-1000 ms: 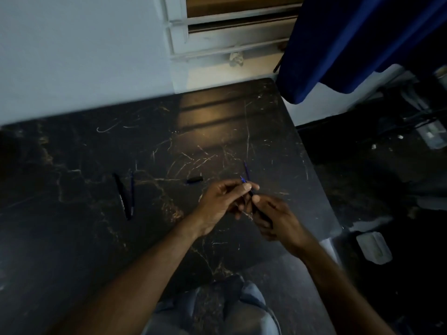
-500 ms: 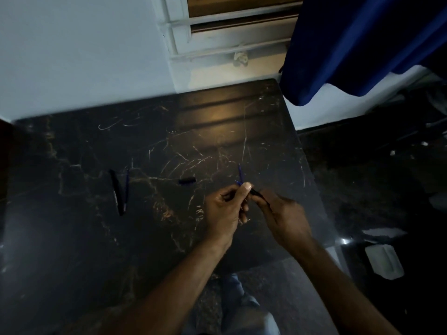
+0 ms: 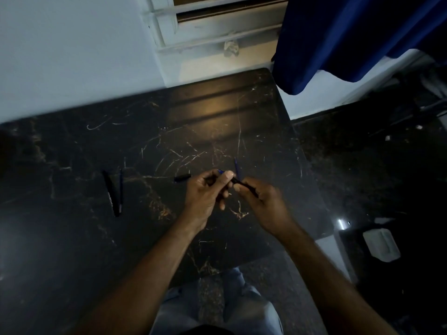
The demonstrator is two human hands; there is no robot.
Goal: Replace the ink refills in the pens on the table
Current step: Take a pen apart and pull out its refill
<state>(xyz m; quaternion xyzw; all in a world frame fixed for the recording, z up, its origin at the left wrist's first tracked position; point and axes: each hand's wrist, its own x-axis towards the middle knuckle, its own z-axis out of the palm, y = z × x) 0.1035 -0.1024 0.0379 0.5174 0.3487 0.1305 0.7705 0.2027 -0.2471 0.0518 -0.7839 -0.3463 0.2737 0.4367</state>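
Note:
Over the middle of the black marble table [image 3: 217,131], my right hand [image 3: 263,209] grips a dark pen barrel [image 3: 238,182] that points up and left. My left hand [image 3: 208,194] pinches a small blue piece [image 3: 220,171] at that barrel's front end. A thin blue refill [image 3: 235,168] lies on the table just behind my hands. A black pen cap [image 3: 182,178] lies left of my left hand. Further left rest a black pen [image 3: 111,193] and a second thin blue refill [image 3: 121,187], side by side.
The table's right edge [image 3: 312,180] drops to a dark floor with a white box [image 3: 381,245] on it. A blue curtain [image 3: 350,37] hangs at the back right beside a white window frame [image 3: 212,37]. My knees [image 3: 217,305] show below the table's near edge.
My hands have stayed together on the pen; the left fingers have shifted slightly at its tip. The camera has moved a little, and the things on the table lie as before.

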